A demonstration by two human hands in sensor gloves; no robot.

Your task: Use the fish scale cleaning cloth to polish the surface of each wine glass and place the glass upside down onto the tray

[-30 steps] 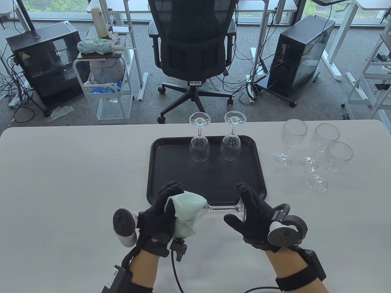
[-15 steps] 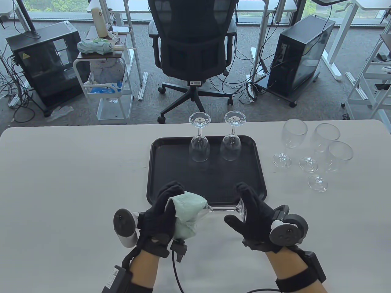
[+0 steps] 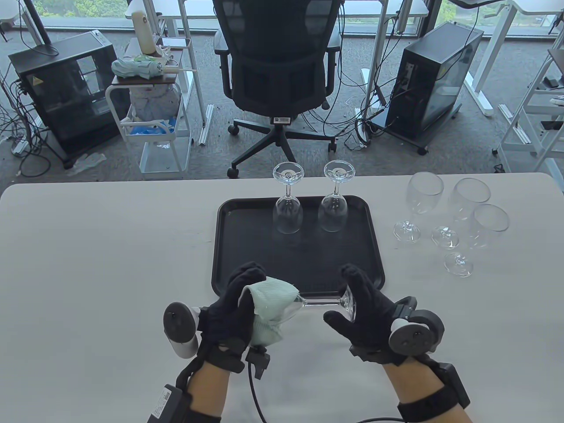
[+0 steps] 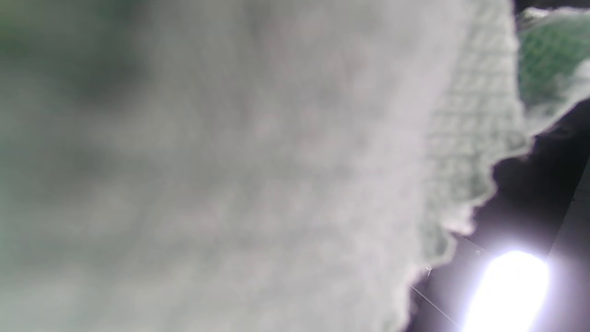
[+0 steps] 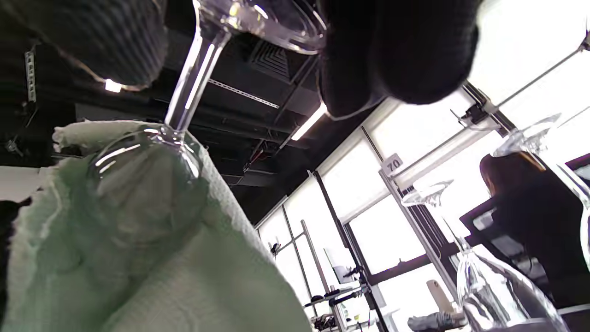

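Observation:
A wine glass [image 3: 319, 302] lies on its side in the air just in front of the black tray [image 3: 246, 246]. My left hand [image 3: 240, 304] wraps the pale green cloth [image 3: 269, 304] around its bowl. My right hand [image 3: 359, 304] grips the glass foot [image 3: 348, 302] between thumb and fingers. In the right wrist view the stem [image 5: 193, 83] runs down into the cloth-covered bowl [image 5: 147, 184]. The cloth [image 4: 230, 166] fills the left wrist view. Two glasses [image 3: 287, 207] [image 3: 333, 202] stand upside down at the back of the tray.
Three upright wine glasses [image 3: 421, 198] [image 3: 467, 202] [image 3: 484, 229] stand on the white table [image 3: 88, 264] to the right of the tray. An office chair [image 3: 280, 66] sits beyond the far table edge.
Almost nothing differs: both hands stay on the glass, and the right hand's tracker has shifted slightly.

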